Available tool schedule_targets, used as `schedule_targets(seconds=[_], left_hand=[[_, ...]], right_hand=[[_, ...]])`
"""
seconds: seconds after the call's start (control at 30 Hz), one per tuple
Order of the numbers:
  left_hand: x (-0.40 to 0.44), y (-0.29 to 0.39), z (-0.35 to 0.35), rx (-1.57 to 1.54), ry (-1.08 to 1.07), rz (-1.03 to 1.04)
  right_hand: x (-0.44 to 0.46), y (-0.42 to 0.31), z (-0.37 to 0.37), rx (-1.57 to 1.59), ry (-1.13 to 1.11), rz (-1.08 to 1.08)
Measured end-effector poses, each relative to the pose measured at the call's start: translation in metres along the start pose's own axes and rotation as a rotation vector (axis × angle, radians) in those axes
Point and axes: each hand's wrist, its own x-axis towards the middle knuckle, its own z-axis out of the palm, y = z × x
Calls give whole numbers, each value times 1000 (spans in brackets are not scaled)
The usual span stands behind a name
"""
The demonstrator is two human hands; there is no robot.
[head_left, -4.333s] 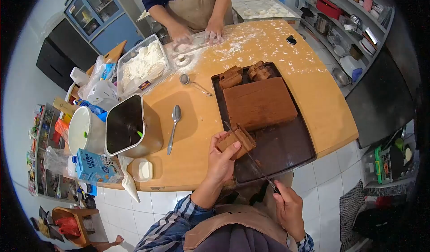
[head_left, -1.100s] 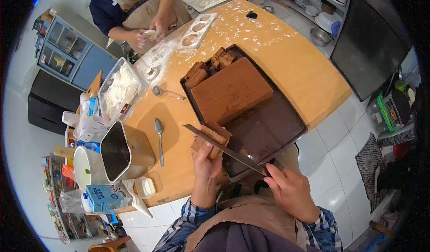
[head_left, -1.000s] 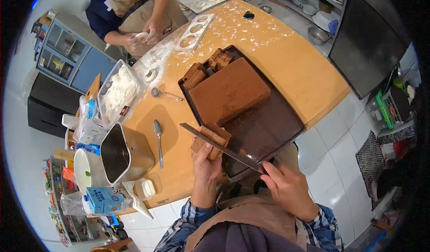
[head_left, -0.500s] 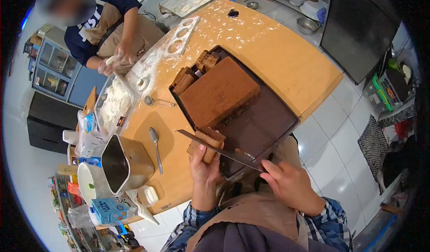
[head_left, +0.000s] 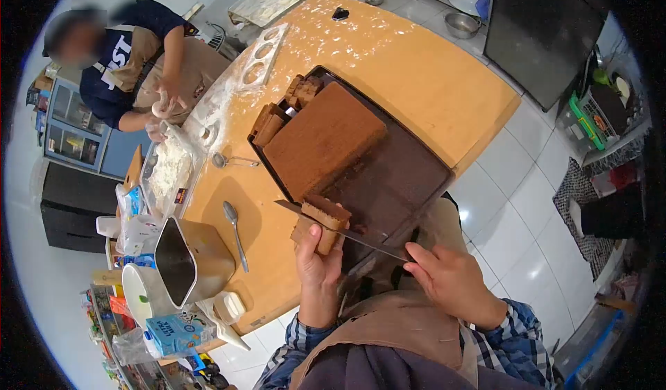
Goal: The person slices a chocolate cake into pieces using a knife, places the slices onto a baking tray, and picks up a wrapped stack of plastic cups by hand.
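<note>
My left hand [head_left: 319,268] grips a brown piece of cake [head_left: 327,211] above the near left corner of the tray. Resting against that piece is the long blade of a knife [head_left: 368,243], its tip pointing left. The handle end is in my closed right hand [head_left: 451,286], which mostly hides it. A large cocoa-brown slab of cake [head_left: 322,140] lies on the dark baking tray [head_left: 395,189]. Along the tray's far left side sit cut cake strips [head_left: 267,126] and more stacked cake pieces [head_left: 303,91].
Across the wooden table [head_left: 444,91], a person [head_left: 166,57] handles dough over a flour container [head_left: 170,168]. A spoon [head_left: 236,234], a metal tin [head_left: 211,258] and a blue milk carton [head_left: 177,333] are at left. A white cutter sheet [head_left: 263,57] lies beyond.
My view has shifted slightly, so the table sits further left. The other person's hands have moved apart, one lower towards the flour. My hands still hold the cake piece and knife.
</note>
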Motion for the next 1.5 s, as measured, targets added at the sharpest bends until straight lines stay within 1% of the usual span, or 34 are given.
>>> schedule_targets(seconds=[0.03,0.13,0.17,0.33,0.47,0.57,0.67,0.77,0.87,0.97,1.03,1.23,1.37,1.47,1.5], left_hand=[[-2,-3,3,15,11,-7],[-3,-10,3,20,-85,-25],[-3,-10,4,-7,-79,-30],[-3,-4,3,-74,-18,-52],[-7,-14,11,-64,-56,-81],[-5,-16,18,-74,-70,-89],[3,-14,15,-112,-71,-90],[4,-21,18,-115,-83,-113],[6,-29,26,-115,-128,-129],[9,-28,25,-125,-122,-142],[10,-29,26,-146,-87,-153],[14,-31,28,-55,-147,-188],[13,-29,32,-103,-142,-219],[13,-29,30,-106,-82,-256],[13,-29,31,-113,-63,-259]], right_hand=[[2,0,1,-3,6,4],[8,2,11,-6,64,-14],[10,2,13,-3,87,-28],[-5,6,5,33,41,-3],[-1,5,3,24,28,43],[3,9,11,18,96,18],[-7,11,7,36,81,58],[-11,15,5,-14,52,125],[-1,23,13,35,117,113],[-6,21,8,24,78,147],[-11,25,11,12,107,146],[-4,27,9,12,96,176],[-2,26,11,26,101,170],[-1,29,11,168,149,143],[-1,28,9,217,110,173]])
